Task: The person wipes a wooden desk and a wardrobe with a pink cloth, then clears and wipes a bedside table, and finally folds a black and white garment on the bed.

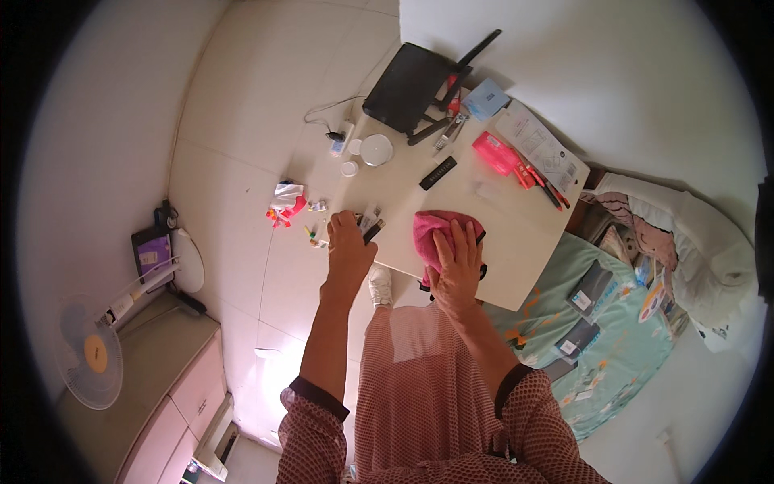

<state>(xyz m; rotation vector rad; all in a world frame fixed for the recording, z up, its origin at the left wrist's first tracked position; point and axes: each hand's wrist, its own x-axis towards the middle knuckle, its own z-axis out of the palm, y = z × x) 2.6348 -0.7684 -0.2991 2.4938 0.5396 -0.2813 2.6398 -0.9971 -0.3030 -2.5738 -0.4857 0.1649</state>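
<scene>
My right hand [458,272] lies spread over a bunched pink cloth [430,230] near the front edge of a cream table [399,193]. Dark straps or edging stick out from under the cloth and the palm. At the table's left front corner is my left hand [352,245], its fingers bent downward. Right beside those fingers are a small black stick-shaped item [375,231] and a clear and white small item [370,218]. The fingertips are partly hidden, so whether they grip these items is unclear. A flat black bar bearing writing [438,173] lies farther back.
A black router [411,88] with raised antennas stands at the back, near a light-blue box [485,99]. Round white-lidded containers [376,150] are at the left edge. A pink case [496,153], pens [547,190] and a printed package [538,142] lie right. Litter [289,202] is on the floor.
</scene>
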